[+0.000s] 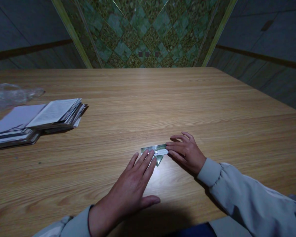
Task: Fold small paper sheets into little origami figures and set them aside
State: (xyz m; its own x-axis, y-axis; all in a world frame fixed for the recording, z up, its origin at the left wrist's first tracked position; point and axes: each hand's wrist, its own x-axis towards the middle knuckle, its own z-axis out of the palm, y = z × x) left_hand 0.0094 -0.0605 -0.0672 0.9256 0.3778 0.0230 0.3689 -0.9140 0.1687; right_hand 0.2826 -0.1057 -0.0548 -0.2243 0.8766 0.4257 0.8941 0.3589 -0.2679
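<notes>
A small piece of glossy green-and-white paper, folded into a strip with a triangular point toward me, lies on the wooden table. My left hand is open, palm down, with its fingertips resting on the left and middle part of the paper and its thumb spread away to the right. At the paper's right end, the thumb and index finger of my right hand close on the corner, while its other fingers stretch out above. Part of the paper is hidden under the left fingertips.
Two adjoining stacks of printed paper sheets lie at the left of the table. Behind them is a crumpled clear plastic bag. The table's far edge meets a green patterned wall.
</notes>
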